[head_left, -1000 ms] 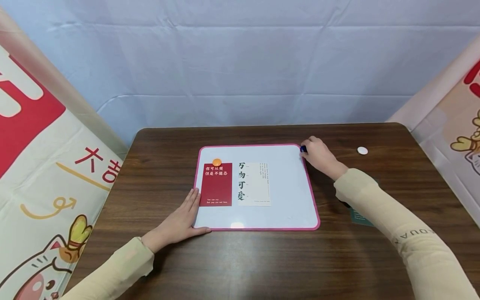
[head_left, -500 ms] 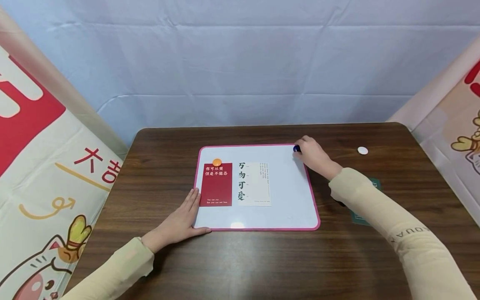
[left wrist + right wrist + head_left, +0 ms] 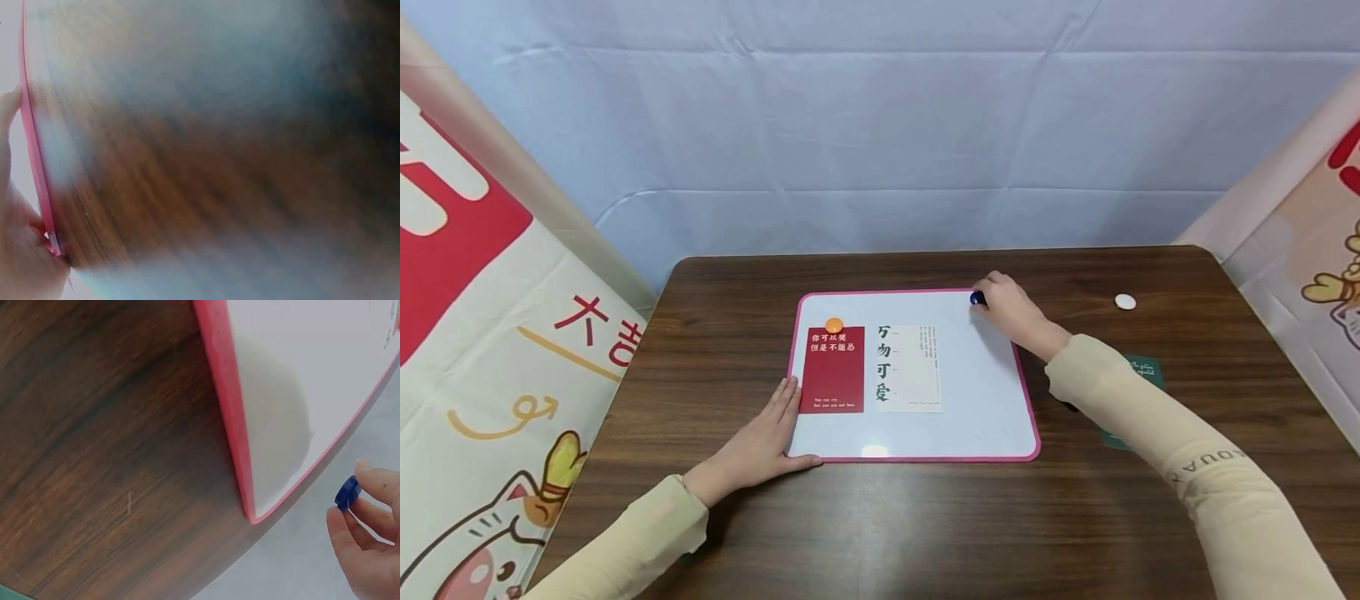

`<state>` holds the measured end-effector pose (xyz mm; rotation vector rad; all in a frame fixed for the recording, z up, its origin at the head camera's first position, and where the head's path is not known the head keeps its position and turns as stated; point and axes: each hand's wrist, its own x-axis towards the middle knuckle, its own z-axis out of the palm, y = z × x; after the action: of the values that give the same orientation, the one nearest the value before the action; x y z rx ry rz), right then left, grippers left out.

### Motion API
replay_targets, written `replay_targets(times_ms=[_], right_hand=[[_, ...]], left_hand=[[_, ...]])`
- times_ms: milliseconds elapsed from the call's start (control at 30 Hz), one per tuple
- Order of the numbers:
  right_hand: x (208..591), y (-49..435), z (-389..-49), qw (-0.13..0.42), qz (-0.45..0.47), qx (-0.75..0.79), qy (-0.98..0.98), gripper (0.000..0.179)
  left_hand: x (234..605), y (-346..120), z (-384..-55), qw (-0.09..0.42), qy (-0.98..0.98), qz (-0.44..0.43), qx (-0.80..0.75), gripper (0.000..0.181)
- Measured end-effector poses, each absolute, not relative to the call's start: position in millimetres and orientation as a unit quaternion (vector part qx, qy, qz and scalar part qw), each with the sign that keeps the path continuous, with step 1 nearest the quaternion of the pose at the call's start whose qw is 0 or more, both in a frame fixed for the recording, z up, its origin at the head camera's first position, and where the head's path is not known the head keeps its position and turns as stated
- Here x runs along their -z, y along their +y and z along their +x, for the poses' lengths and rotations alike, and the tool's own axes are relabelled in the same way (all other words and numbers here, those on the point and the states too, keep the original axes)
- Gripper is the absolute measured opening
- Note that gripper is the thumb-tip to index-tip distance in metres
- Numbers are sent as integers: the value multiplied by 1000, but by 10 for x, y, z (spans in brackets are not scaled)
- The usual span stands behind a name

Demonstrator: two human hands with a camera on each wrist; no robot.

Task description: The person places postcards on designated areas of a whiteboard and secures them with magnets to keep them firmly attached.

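A whiteboard with a pink frame lies flat on the table. On its left half are a red card with an orange round magnet at its top edge, and a white card with dark green characters. My left hand rests at the board's lower left corner, fingers spread along the left edge and thumb at the bottom edge. Above the board's upper right part, my right hand pinches a dark blue round magnet between thumb and fingertips.
A white round magnet lies on the brown table right of the board. A dark green card is partly hidden under the right sleeve, with a small dark object beside it. A pale cloth hangs behind the table.
My right hand has moved left with the blue magnet, from the board's upper right corner inward along the top edge. More of the green card shows. The left hand has stayed put.
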<state>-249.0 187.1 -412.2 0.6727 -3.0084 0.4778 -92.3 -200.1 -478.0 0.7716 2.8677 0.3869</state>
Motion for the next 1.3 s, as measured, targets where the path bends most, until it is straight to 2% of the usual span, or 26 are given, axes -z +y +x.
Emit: replay_targets(times_ms=[400, 1300], right_hand=[[4112, 1726, -2459, 26, 237, -163, -957, 33], [4106, 1344, -2443, 23, 274, -177, -945, 33]], left_hand=[[4782, -2006, -913, 74, 955, 256, -130, 107], [4806, -2016, -925, 74, 954, 257, -136, 107]])
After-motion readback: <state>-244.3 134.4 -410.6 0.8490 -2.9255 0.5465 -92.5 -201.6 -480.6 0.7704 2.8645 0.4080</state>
